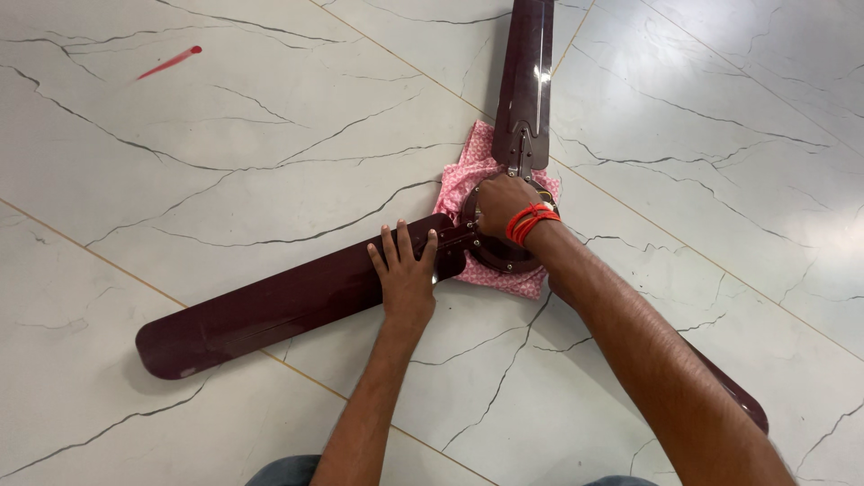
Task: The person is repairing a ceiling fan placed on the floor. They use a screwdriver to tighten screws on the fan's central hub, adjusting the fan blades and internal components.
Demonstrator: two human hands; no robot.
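White veined marble floor; dark maroon metal ceiling fan lies mid-floor on pink cloth; left hand flat, fingers released on blade; right hand clenched on hub; likely heavy, stiff, slick; grip hub

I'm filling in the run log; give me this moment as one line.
left hand: flat on fan blade | right hand: on fan hub | pink cloth: under hub | marble floor

No packages, labels, signs (or screens)
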